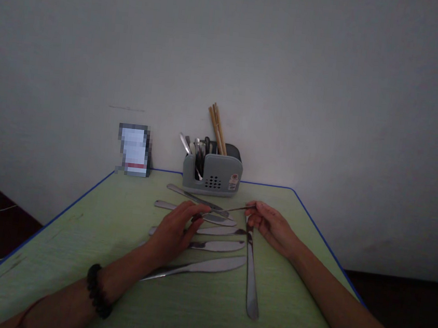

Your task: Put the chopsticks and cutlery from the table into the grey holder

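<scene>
A thin metal piece of cutlery, seen nearly edge-on, spans the gap between my hands above the table; its exact kind is unclear. My left hand pinches its left end between thumb and fingers. The right end is in the closed fingers of my right hand. Several table knives lie in a rough column under and beside my left hand, among them a large knife nearest me and a knife behind it. Another utensil lies lengthwise below my right hand, its far end partly hidden by the fingers.
A grey cutlery holder with metal cutlery and wooden chopsticks stands at the table's back edge against the wall. To its left leans a phone with a lit screen. The green table has a blue rim.
</scene>
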`<state>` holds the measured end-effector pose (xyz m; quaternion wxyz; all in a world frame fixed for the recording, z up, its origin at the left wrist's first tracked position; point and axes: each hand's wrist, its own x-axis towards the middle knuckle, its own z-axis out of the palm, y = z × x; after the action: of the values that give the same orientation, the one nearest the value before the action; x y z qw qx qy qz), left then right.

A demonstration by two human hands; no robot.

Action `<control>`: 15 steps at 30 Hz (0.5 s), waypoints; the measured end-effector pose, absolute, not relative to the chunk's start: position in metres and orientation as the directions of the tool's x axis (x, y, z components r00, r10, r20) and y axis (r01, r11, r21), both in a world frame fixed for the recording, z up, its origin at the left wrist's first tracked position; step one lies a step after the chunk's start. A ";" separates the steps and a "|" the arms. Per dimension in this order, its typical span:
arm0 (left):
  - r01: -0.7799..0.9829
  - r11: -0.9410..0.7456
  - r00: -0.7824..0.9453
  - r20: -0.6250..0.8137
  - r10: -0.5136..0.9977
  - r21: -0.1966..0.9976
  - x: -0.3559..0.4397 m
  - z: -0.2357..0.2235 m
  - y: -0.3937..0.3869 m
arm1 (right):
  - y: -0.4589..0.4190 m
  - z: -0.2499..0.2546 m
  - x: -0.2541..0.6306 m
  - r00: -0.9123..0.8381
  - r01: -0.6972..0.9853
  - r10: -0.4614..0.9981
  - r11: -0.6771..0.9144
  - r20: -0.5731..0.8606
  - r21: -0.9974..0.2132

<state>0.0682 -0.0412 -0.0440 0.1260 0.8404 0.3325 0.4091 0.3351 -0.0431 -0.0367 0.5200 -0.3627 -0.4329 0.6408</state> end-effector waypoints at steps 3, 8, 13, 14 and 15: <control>0.469 -0.738 0.436 0.600 0.671 0.485 0.069 -0.044 -0.041 | -0.044 -0.035 0.333 -0.173 -0.347 0.985 -0.064 -0.003 -0.936; 0.562 -0.648 0.342 0.570 0.748 0.514 0.071 -0.044 -0.040 | -0.045 -0.006 0.327 0.012 -0.252 0.987 0.156 0.158 -0.955; 0.555 -0.685 0.382 0.587 0.714 0.471 0.070 -0.042 -0.038 | -0.044 0.056 0.308 0.095 0.047 0.893 0.438 0.440 -0.898; 0.564 -0.686 0.388 0.586 0.711 0.460 0.070 -0.042 -0.038 | -0.042 0.069 0.302 0.083 0.121 0.868 0.478 0.489 -0.870; 0.575 -0.685 0.396 0.580 0.712 0.448 0.070 -0.042 -0.038 | -0.039 0.081 0.297 0.064 0.192 0.845 0.511 0.531 -0.838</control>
<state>0.0697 -0.0379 -0.0423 0.0879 0.8309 0.3870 0.3899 0.2973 -0.0389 0.0807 0.6013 -0.4129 -0.6278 0.2717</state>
